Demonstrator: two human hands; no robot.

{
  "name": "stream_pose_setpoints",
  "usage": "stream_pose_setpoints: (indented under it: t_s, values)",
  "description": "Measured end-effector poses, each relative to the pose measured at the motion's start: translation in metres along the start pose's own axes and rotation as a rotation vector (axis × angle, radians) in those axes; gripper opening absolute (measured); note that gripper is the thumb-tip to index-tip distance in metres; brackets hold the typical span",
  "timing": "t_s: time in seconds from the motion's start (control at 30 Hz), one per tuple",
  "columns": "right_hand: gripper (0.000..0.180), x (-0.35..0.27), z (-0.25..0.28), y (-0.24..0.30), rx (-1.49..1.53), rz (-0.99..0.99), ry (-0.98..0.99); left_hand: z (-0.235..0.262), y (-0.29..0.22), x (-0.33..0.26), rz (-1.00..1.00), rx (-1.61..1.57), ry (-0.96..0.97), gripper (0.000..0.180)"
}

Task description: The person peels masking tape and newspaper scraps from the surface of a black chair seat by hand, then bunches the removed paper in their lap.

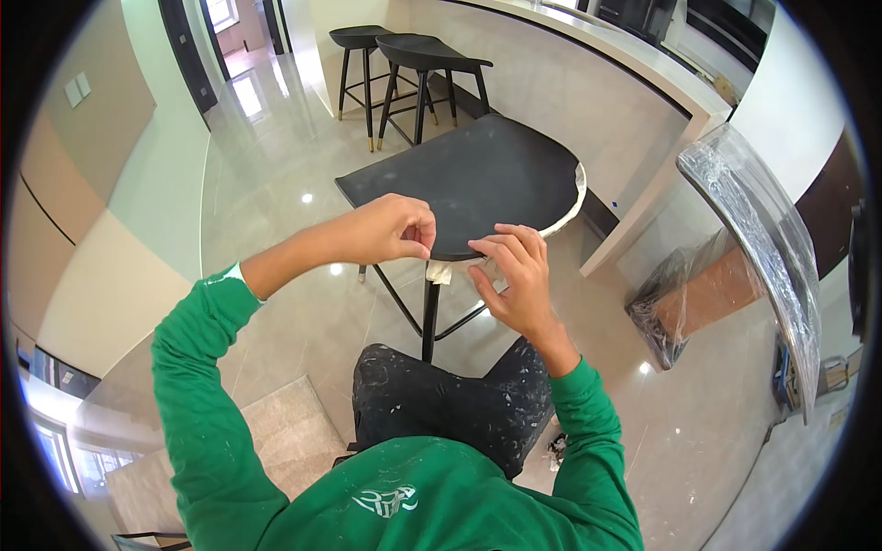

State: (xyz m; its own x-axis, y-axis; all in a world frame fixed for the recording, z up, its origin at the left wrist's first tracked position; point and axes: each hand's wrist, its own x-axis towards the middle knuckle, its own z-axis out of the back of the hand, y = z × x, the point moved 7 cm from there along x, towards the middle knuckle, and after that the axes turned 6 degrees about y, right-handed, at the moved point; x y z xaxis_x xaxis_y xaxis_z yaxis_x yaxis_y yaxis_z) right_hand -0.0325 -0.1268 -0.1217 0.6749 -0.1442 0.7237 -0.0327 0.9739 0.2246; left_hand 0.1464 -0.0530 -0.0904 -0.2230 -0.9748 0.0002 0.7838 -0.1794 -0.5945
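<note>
Two hands are up at the near edge of a black stool seat [487, 170]. Left hand [401, 228] has its fingers curled in with the thumb right up by them, and honestly you can't tell if anything's pinched in there. Right hand [517, 275] is loose, fingers bent and thumb well apart, fingertips just at the rim, not gripping anything.

Some whitish material [571, 209] runs along the seat's right edge, plus a crumpled white bit [439, 273] under the near edge, by the black leg [430, 317]. The stool sits on shiny floor tiles [276, 202], right in front of the person's speckled dark trousers [441, 404] and green sweatshirt [423, 487].

Further out, two more black stools [436, 55] stand by a pale counter [551, 83], and off to the right there's a curved thing in clear plastic wrap [749, 202].
</note>
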Motion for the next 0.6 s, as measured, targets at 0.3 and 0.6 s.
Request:
stream_pose_setpoints:
  t_s: [0.3, 0.6]
  values:
    - [0.036, -0.002, -0.003, -0.001, -0.013, -0.012, -0.017, -0.029, -0.031, -0.034, -0.407, 0.809, -0.475, 0.013]
    - [0.034, -0.071, -0.013, 0.010, 0.304, -0.260, -0.383, -0.097, 0.005, -0.048, -0.231, 0.629, -0.889, 0.022]
